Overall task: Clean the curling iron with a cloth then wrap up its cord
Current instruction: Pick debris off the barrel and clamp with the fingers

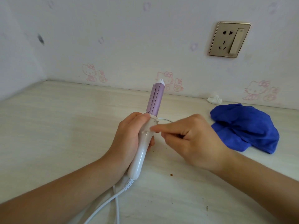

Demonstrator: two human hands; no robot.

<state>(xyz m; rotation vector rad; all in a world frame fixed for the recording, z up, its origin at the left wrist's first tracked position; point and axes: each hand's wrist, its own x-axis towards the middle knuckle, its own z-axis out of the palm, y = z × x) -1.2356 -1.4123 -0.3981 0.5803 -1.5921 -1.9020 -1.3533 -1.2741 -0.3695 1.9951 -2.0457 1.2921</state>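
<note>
My left hand (129, 136) grips the iron (155, 99) by its handle, barrel up over the table (48, 126). My right hand (195, 139) is curled at the collar; whether it pinches anything, I can't tell. The loose cord (127, 185) could snag — tugging the iron askew.

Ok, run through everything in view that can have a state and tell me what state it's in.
curling iron: held in hand, clamp closed, tip pointing up.
cord: loose, unwrapped, trailing from the handle.
left hand: grips the handle.
right hand: fingertips at the iron's white collar; grip unclear.
blue cloth: crumpled on the table, untouched.
wall socket: nothing plugged in.
tissue: crumpled by the wall.
</note>
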